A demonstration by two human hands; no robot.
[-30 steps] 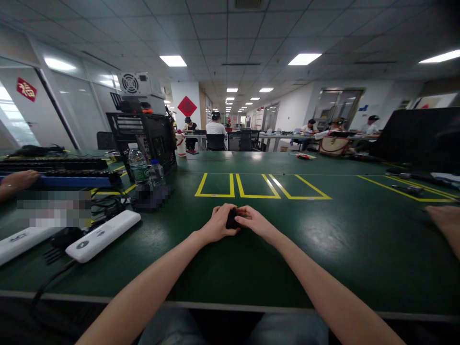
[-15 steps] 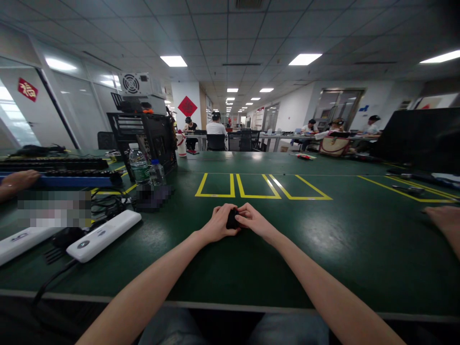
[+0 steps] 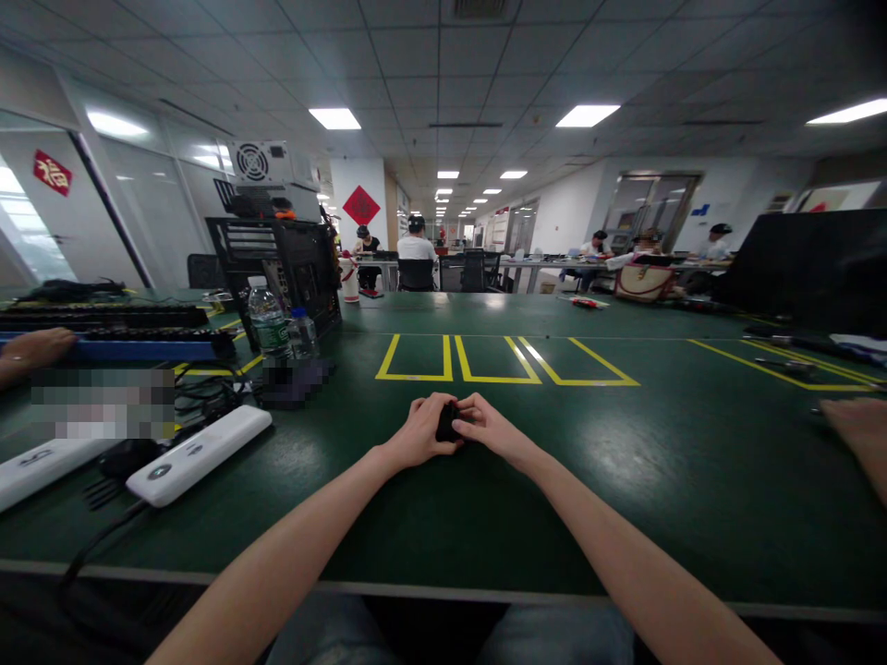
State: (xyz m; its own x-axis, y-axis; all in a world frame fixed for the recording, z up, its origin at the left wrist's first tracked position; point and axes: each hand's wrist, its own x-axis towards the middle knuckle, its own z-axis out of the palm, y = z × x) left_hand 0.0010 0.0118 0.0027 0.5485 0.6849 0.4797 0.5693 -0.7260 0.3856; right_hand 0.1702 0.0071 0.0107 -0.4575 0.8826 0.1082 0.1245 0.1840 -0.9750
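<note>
Between my hands is a small black object [image 3: 447,423], mostly covered by my fingers, so its kind does not show. My left hand [image 3: 424,428] is closed around its left side, thumb toward me and fingers over the far side. From the right, my right hand [image 3: 482,425] pinches it with thumb and fingertips. Both hands are low over the green tabletop [image 3: 457,526], in front of the yellow tape outlines [image 3: 499,380]. Whether the object rests on the table I cannot tell.
At left lie a white power strip [image 3: 200,454], black cables and a blue tray [image 3: 149,347]. Water bottles [image 3: 269,319] stand beside an open black computer case [image 3: 277,268]. Other people's hands reach in at left [image 3: 38,346] and right [image 3: 856,429]. A dark monitor [image 3: 824,268] stands at right.
My right thumb and fingers have shifted very slightly on the black object. My left hand keeps its place. The other person's hand at right has moved a little.
</note>
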